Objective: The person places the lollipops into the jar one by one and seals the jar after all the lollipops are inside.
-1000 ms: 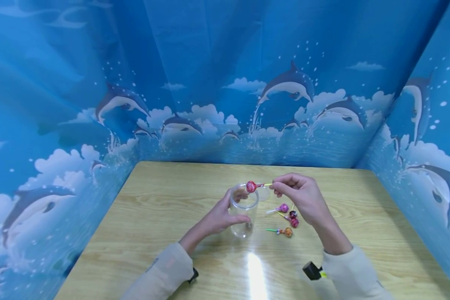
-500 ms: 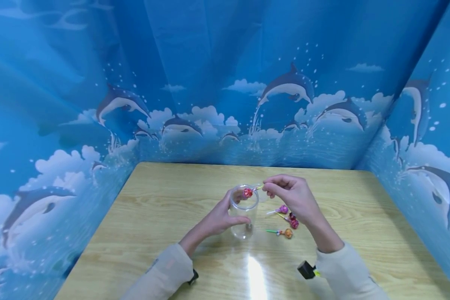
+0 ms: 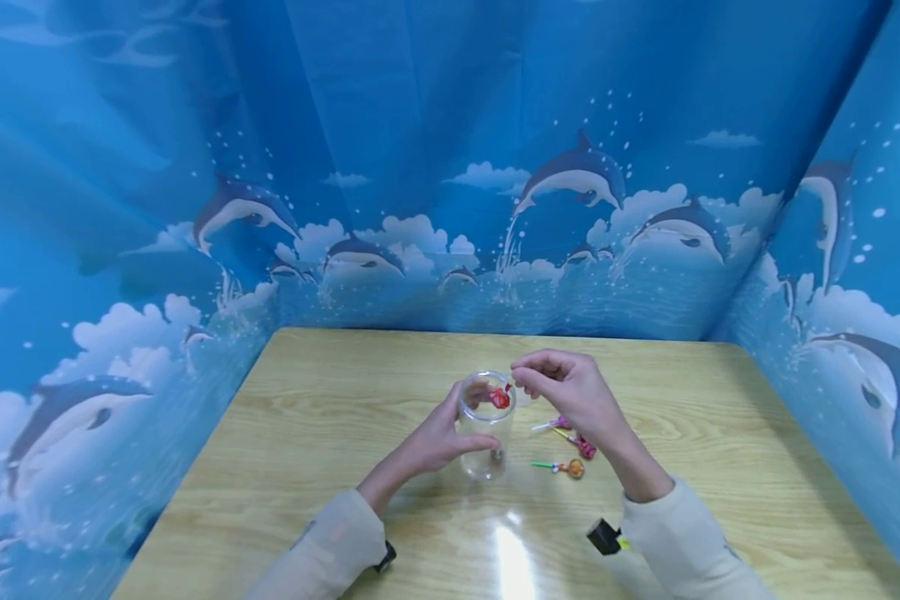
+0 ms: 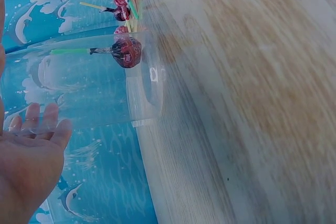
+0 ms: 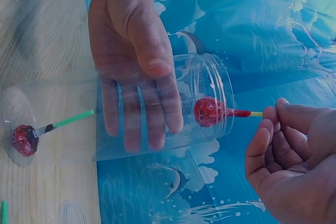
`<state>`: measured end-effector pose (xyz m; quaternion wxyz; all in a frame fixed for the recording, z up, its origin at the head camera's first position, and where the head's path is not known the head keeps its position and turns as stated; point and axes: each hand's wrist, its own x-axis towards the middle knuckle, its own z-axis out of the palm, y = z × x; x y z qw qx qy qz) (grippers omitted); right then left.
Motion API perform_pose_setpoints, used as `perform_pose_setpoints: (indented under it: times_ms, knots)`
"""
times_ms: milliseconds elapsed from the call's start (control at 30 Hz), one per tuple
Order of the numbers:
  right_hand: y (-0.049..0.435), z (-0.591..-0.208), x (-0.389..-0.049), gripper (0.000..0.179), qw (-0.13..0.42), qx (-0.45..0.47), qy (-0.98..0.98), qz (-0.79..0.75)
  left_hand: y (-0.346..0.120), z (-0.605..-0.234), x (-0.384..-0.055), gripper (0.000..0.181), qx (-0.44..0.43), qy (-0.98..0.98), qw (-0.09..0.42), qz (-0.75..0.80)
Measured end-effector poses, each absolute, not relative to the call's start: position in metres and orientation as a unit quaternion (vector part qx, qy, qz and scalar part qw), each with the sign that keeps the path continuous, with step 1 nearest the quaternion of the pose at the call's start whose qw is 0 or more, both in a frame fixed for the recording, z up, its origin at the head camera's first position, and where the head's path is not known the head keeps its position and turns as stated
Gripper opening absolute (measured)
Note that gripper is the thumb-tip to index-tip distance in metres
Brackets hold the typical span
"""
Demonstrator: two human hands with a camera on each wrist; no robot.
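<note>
A clear plastic jar (image 3: 486,467) stands upright on the table, its mouth uncovered. My left hand (image 3: 437,435) grips its side, thumb in front and fingers round the back. Between thumb and fingertips, my right hand (image 3: 573,398) pinches the yellow stick of a red-wrapped lollipop (image 5: 206,112). The candy end points down and is just inside the jar's rim, while the stick's upper end stays outside. At the bottom of the jar lies a dark red lollipop (image 5: 25,139) with a green stick, seen through the wall in both wrist views.
Right of the jar, an orange lollipop (image 3: 575,469), a red lollipop (image 3: 587,449) and a purple lollipop (image 3: 562,422) lie on the wooden table (image 3: 285,467). A clear round lid (image 5: 72,215) lies near the jar. A blue dolphin-print curtain (image 3: 390,125) surrounds the table.
My right hand has moved left with the lollipop, which has tipped from level to candy-down and gone into the jar's mouth. The left hand and jar have stayed in place.
</note>
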<state>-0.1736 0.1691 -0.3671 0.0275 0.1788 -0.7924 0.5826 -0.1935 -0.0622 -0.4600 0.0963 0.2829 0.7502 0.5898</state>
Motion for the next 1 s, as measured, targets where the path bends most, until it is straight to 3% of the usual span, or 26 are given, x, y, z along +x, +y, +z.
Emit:
perform_pose_setpoints:
  times_ms: [567, 1000]
  knots:
    - [0.173, -0.368, -0.172, 0.018, 0.022, 0.183, -0.792, 0.583, -0.062, -0.460, -0.194, 0.084, 0.289, 0.752, 0.096, 0.585]
    - [0.221, -0.375, -0.167, 0.031, 0.037, 0.108, -0.796, 0.594, -0.061, -0.459, -0.193, 0.081, 0.282, 0.753, 0.093, 0.587]
